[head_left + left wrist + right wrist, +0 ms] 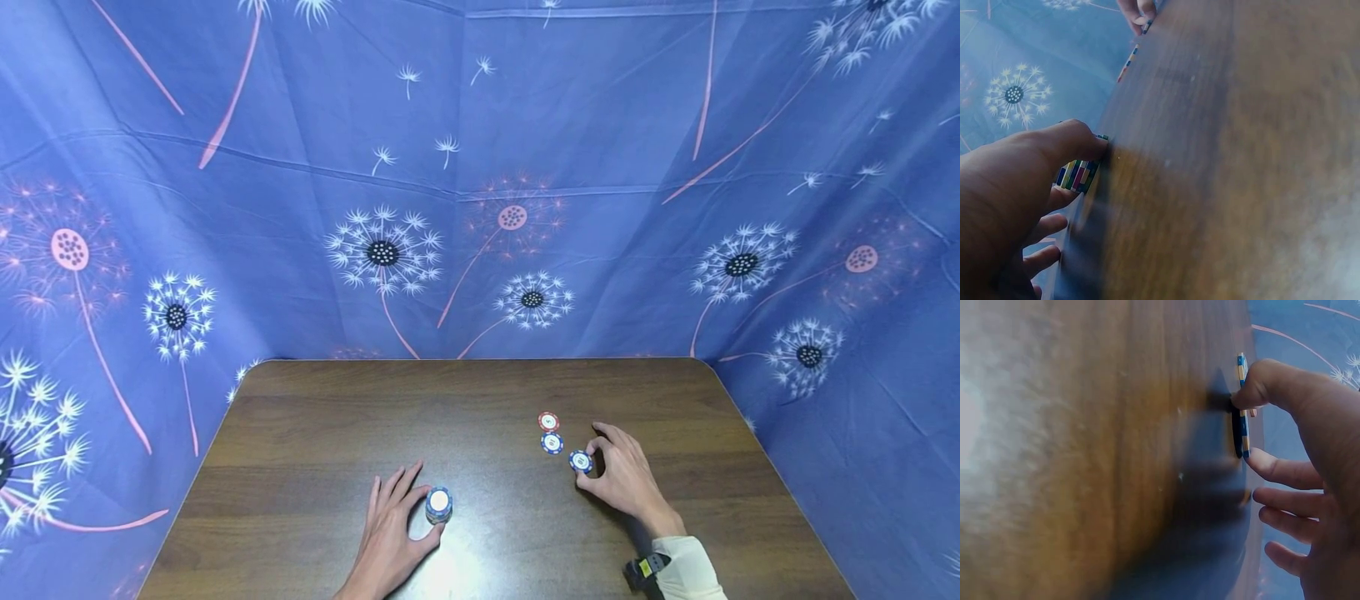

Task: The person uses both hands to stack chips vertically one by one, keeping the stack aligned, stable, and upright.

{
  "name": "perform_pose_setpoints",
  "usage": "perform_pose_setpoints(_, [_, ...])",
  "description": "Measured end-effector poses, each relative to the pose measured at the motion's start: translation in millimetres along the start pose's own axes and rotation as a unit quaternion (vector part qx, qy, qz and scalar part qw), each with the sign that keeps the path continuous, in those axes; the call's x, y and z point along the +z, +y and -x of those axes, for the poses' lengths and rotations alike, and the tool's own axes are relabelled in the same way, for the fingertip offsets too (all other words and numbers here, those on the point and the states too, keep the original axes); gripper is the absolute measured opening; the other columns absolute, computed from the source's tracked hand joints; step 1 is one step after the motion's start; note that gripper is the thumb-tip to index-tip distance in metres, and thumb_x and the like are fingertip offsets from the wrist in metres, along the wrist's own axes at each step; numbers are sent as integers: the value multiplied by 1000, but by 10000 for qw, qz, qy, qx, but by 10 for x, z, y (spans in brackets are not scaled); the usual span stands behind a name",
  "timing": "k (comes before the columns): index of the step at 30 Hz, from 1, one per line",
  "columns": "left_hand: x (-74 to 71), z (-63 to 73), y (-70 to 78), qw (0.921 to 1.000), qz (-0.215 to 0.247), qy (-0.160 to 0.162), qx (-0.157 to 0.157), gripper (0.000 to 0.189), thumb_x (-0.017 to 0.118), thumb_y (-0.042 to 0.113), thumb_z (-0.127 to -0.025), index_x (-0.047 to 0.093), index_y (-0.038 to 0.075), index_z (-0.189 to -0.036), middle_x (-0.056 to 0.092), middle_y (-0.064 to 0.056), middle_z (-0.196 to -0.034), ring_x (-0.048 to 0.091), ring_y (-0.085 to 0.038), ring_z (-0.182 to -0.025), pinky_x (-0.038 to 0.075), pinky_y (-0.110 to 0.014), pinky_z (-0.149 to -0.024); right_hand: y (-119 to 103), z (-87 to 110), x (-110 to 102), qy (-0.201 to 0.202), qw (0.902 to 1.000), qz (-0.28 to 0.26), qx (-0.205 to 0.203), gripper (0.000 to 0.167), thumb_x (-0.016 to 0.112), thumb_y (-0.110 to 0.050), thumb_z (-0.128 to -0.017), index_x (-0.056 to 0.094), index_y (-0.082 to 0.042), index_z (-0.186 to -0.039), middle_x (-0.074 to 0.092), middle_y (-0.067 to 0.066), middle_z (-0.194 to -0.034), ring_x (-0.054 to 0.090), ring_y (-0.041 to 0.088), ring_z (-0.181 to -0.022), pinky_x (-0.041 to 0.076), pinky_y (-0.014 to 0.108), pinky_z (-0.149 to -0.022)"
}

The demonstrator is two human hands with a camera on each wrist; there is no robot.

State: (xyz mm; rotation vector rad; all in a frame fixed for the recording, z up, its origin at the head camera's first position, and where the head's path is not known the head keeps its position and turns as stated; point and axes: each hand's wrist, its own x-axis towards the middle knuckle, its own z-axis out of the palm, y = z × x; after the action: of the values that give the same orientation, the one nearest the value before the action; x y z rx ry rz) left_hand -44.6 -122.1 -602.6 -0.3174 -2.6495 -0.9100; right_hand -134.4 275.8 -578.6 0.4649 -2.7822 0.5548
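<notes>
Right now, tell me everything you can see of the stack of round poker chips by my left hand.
The stack of round multicoloured poker chips looks like hard plastic and stands on the brown wood-grain table. Its top chip has a blue rim with pale marks and a pale centre; no print is readable there. The left wrist view shows blue, green, yellow, white and pinkish bands along the edges; the count isn't clear. Your left hand holds it in a thumb-and-finger grip.

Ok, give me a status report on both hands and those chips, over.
Left fingers gripping chip stack. Right fingers pinching blue chip. Red chip and second blue chip on table nearby. No obstruction seen between.
</notes>
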Motion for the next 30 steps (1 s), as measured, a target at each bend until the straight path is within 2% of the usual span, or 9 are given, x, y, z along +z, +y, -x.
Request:
perform_pose_setpoints(9, [-3,-13,3,10000,35,27,-19,50,95,30,-70,78,11,-112,61,-11,-154,52,-44,-142,23,-72,-121,-90,90,-10,64,9999,21,-139,33,89,-26,-66,64,-15,-85,66,26,-136,61,51,-127,48,67,-106])
perform_pose_setpoints(21, [7,-10,-17,9999,51,127,85,50,95,30,-69,78,10,-111,62,-12,-153,53,-45,-141,25,-72,-120,-326,181,12,102,9992,-92,-365,35,90,-24,-64,63,-19,-85,67,24,-136,61,50,-128,49,68,-104])
perform_pose_setpoints(30, [10,-6,-18,9999,58,93,79,50,95,30,-69,78,11,-111,61,-12,-153,53,-45,-141,24,-72,-120,-517,195,12,104,9983,-165,-542,35,90,-25,-63,64,-17,-85,67,23,-137,61,47,-127,49,66,-105])
